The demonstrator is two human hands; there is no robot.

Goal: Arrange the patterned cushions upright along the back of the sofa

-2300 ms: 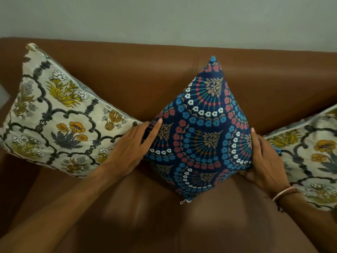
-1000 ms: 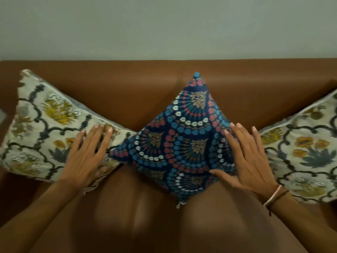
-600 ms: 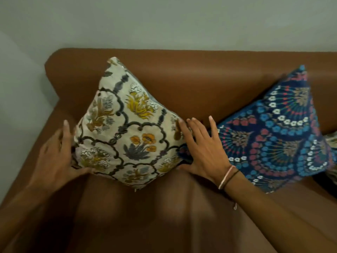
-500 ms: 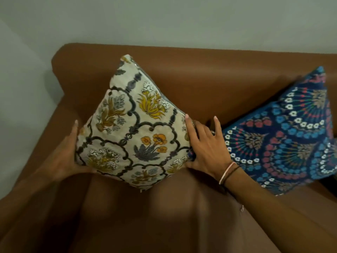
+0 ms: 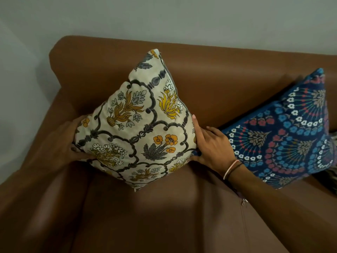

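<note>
Brown leather sofa (image 5: 209, 84) fills most of the head view, grey wall (image 5: 164, 17) behind its backrest. Cream cushion (image 5: 138, 125) with grey scrollwork and yellow-orange flowers stands on one corner on the sofa seat, diamond-wise, top corner leaning against the backrest, near the sofa's left arm. Bottom corner touches the seat; small zip pull shows there.

Left hand (image 5: 63, 141) grips the cream cushion's left corner, palm along the edge, thumb across the front face low down, other fingers hidden behind the fabric. Closed on the cushion.

Right hand (image 5: 211, 145) holds the cream cushion's right corner: index finger (image 5: 196, 125) extended up along the edge, thumb pressing under the corner from the front, remaining fingers curled loosely. Clamped on the cushion. Two thin bands (image 5: 231, 168) on that wrist, one pale, one dark.

Blue cushion (image 5: 288, 136) with red, white and blue fan-and-flower print sits to the right of the cream cushion, also on a corner, leaning on the backrest. Its left corner lies behind the right hand; whether it touches the cream cushion, cannot tell. Sliver of a third patterned cushion (image 5: 332, 137) at frame edge, right of the blue cushion, mostly cut off.
</note>
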